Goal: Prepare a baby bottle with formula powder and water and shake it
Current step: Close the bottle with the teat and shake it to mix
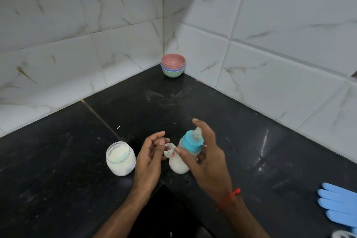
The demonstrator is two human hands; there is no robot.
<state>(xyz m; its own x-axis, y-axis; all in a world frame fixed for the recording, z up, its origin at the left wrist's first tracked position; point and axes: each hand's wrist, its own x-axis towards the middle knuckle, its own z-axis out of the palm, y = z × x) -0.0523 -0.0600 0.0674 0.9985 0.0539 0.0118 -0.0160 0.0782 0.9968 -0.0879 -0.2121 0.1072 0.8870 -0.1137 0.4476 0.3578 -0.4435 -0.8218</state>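
Bottle (190, 144) with teal collar, tilted, gripped by right hand (207, 158), thumb along near side, forefinger arched over teat; held just above black counter (251, 141), right of centre. Left hand (149, 157) just left of it, fingers loosely curled, holding nothing. White bag (176, 162) between both hands, on counter. Open powder jar (120, 157) further left. Stacked bowls (173, 65) in far corner. Blue glove (340, 205) at near right.

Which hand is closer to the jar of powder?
Left. The left hand hangs open right beside the jar. The right hand is farther off, holding the bottle.
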